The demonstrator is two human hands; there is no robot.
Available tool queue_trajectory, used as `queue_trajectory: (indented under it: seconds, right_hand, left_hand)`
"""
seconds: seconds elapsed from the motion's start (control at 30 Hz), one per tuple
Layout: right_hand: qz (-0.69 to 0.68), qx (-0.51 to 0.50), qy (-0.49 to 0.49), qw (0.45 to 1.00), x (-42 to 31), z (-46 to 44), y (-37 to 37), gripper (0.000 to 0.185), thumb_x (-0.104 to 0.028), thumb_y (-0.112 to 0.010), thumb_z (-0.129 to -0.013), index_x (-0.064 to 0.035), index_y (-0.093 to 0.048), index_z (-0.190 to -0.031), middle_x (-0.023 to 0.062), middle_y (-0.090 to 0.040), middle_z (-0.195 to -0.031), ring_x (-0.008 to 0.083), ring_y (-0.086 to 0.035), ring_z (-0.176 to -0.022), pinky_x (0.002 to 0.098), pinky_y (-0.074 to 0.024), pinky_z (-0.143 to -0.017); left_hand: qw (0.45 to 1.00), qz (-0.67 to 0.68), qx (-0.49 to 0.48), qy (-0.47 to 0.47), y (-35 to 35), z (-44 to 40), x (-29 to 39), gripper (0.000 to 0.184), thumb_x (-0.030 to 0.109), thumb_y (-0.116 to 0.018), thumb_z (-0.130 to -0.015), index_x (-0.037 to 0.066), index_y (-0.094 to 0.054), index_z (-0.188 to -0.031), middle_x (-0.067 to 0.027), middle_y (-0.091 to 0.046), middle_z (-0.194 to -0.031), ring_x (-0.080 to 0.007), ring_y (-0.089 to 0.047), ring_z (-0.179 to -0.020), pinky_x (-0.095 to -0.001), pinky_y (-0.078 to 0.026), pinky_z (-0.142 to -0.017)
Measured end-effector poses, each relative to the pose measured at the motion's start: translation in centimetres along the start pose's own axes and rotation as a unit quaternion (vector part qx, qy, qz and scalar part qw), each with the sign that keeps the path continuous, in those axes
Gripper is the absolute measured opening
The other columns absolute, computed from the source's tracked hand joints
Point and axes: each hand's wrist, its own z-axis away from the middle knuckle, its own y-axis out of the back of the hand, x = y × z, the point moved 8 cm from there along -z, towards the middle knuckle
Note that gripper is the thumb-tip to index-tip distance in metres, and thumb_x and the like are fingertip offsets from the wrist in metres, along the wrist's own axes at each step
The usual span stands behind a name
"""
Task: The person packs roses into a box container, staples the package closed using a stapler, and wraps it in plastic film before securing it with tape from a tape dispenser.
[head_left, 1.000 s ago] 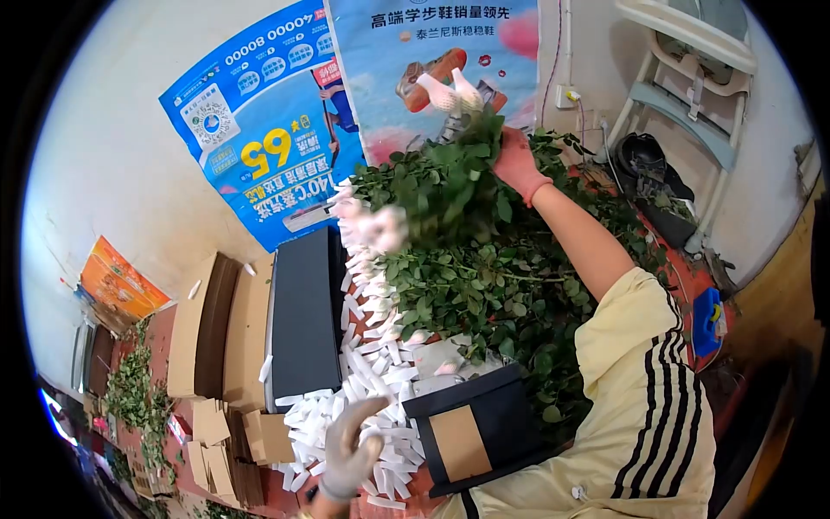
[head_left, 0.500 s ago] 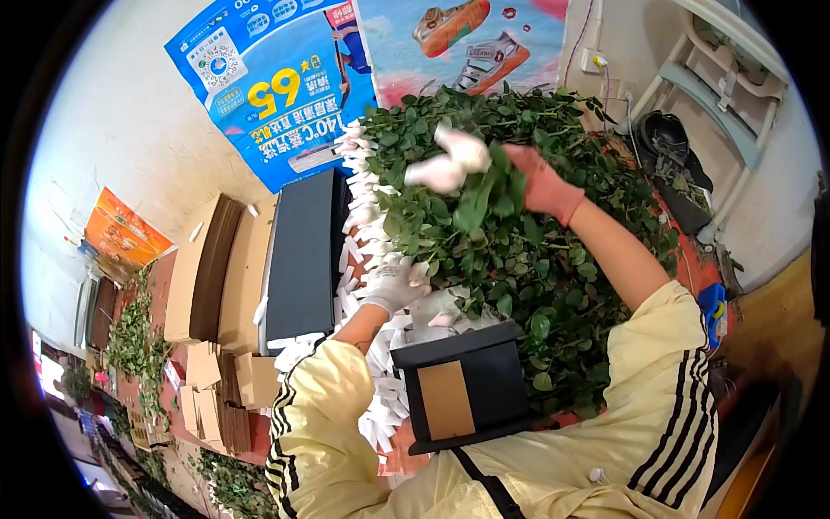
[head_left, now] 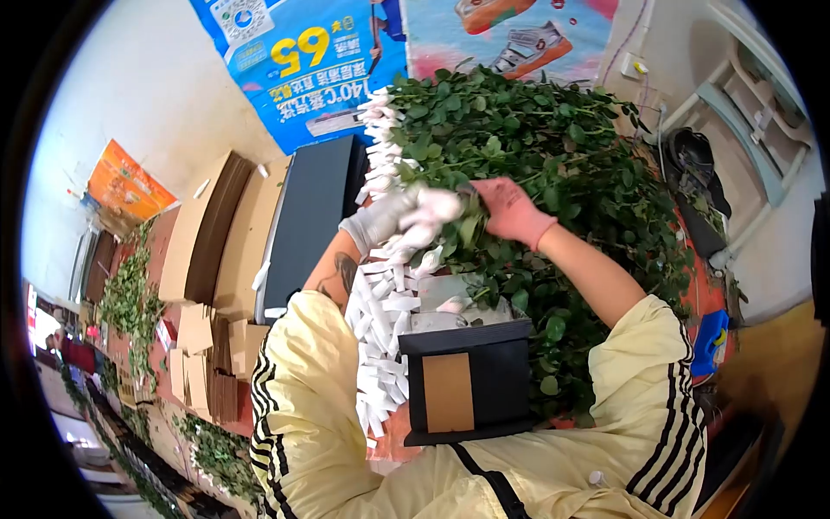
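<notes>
My right hand [head_left: 514, 213], in a pink glove, is closed on the leafy stems of a few roses. Their pale, wrapped heads [head_left: 437, 208] point left and are smeared by motion. Beside those heads is my left hand [head_left: 380, 221] in a whitish glove, its fingers too blurred to read. Below both hands stands a black box [head_left: 510, 381] with a brown panel, and a clear plastic sheet [head_left: 441, 298] lies behind it with a pinkish wrapped head on top.
A deep heap of leafy rose stems [head_left: 571, 164] covers the right side, wrapped heads [head_left: 380, 130] lining its left edge. White paper strips [head_left: 376, 337] lie scattered. Left are a long dark box [head_left: 316, 216] and stacked cardboard [head_left: 199, 233]. A blue tape dispenser [head_left: 711, 342] sits right.
My right hand has brought the roses down and slightly left. My left hand has risen from the paper strips to their heads. The camera view has shifted a little.
</notes>
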Motion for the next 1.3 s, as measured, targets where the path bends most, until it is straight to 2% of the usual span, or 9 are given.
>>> queue_trajectory:
  seconds: [0.07,0.13,0.33,0.43,0.53,0.63,0.8,1.07,1.3]
  right_hand:
    - [-0.007,0.060,-0.015,0.998,0.2,-0.1,3.3,0.053,-0.010,-0.064,-0.068,-0.0054,-0.051,-0.119,0.0150,-0.058,-0.111,0.0313,-0.055,-0.105,0.0376,-0.0437,-0.091]
    - [-0.038,0.146,-0.016,0.988,1.2,0.3,5.4,0.050,-0.012,-0.066,-0.070,-0.0060,-0.052,-0.118,0.0154,-0.058,-0.111,0.0318,-0.054,-0.105,0.0381,-0.0426,-0.093]
    - [-0.008,0.098,0.021,0.995,0.9,1.2,4.7,0.050,-0.015,-0.067,-0.071,-0.0060,-0.051,-0.117,0.0140,-0.056,-0.115,0.0326,-0.053,-0.106,0.0400,-0.0429,-0.093]
    - [0.017,0.081,0.013,0.996,1.2,2.2,4.2,0.053,-0.015,-0.068,-0.070,-0.0063,-0.050,-0.119,0.0139,-0.054,-0.118,0.0321,-0.051,-0.110,0.0397,-0.0408,-0.096]
    - [-0.035,0.107,0.049,0.992,1.4,3.2,4.1,0.057,-0.017,-0.070,-0.069,-0.0059,-0.049,-0.120,0.0137,-0.053,-0.119,0.0316,-0.048,-0.113,0.0396,-0.0386,-0.098]
    - [-0.013,0.125,0.064,0.990,0.3,4.3,5.7,0.058,-0.017,-0.069,-0.066,-0.0047,-0.051,-0.120,0.0140,-0.054,-0.119,0.0310,-0.050,-0.110,0.0388,-0.0379,-0.099]
    - [-0.026,0.194,0.157,0.968,-1.0,5.4,8.8,0.056,-0.023,-0.073,-0.065,-0.0043,-0.055,-0.114,0.0153,-0.055,-0.115,0.0321,-0.053,-0.106,0.0401,-0.0421,-0.091]
    - [-0.026,0.164,0.072,0.984,0.4,2.0,4.0,0.070,-0.022,-0.072,-0.063,-0.0007,-0.045,-0.123,0.0214,-0.045,-0.125,0.0359,-0.034,-0.127,0.0422,-0.0280,-0.108]
    - [0.009,0.082,0.038,0.996,1.4,0.4,5.7,0.059,-0.014,-0.065,-0.068,-0.0058,-0.049,-0.124,0.0134,-0.058,-0.114,0.0285,-0.052,-0.111,0.0362,-0.0382,-0.098]
  left_hand:
    - [0.987,0.144,-0.039,-0.059,-0.5,1.1,2.2,0.060,0.048,-0.026,-0.098,-0.002,-0.055,-0.113,-0.0077,-0.063,-0.092,-0.0121,-0.059,-0.079,-0.0261,-0.049,-0.066]
    - [0.973,0.070,0.221,0.000,5.0,0.6,-1.6,0.062,0.054,-0.031,-0.095,0.000,-0.056,-0.114,-0.0048,-0.062,-0.092,-0.0105,-0.058,-0.079,-0.0252,-0.047,-0.066]
    - [0.863,-0.489,0.114,0.063,1.4,1.6,-6.8,0.049,0.033,-0.062,-0.081,0.003,-0.054,-0.120,-0.0177,-0.063,-0.107,-0.0280,-0.058,-0.103,-0.0333,-0.043,-0.092]
    - [0.936,-0.342,0.080,0.031,3.8,0.3,-8.3,0.035,0.025,-0.056,-0.085,0.001,-0.059,-0.110,-0.0130,-0.065,-0.101,-0.0212,-0.062,-0.091,-0.0310,-0.048,-0.080]
    - [0.963,0.222,0.003,0.152,2.0,0.0,-7.3,0.017,0.015,-0.056,-0.084,-0.001,-0.060,-0.089,-0.0085,-0.058,-0.074,-0.0138,-0.054,-0.064,-0.0270,-0.045,-0.058]
    - [0.999,0.001,0.032,0.009,1.3,0.9,-1.4,0.010,0.008,-0.054,-0.085,0.000,-0.058,-0.088,-0.0050,-0.054,-0.070,-0.0129,-0.051,-0.057,-0.0230,-0.041,-0.051]
    - [0.946,0.269,0.089,0.160,2.2,2.0,-3.6,0.023,0.010,-0.045,-0.090,-0.005,-0.055,-0.104,-0.0078,-0.059,-0.082,-0.0117,-0.057,-0.067,-0.0208,-0.047,-0.055]
    - [0.932,0.290,-0.219,0.005,-5.8,1.9,4.9,0.037,0.017,-0.036,-0.093,-0.008,-0.049,-0.118,-0.0067,-0.059,-0.082,-0.0197,-0.058,-0.072,-0.0329,-0.051,-0.068]
    - [0.923,0.364,0.048,-0.118,-3.4,0.7,2.5,0.041,0.028,-0.037,-0.093,0.000,-0.050,-0.120,-0.0110,-0.060,-0.106,-0.0181,-0.060,-0.092,-0.0322,-0.049,-0.077]
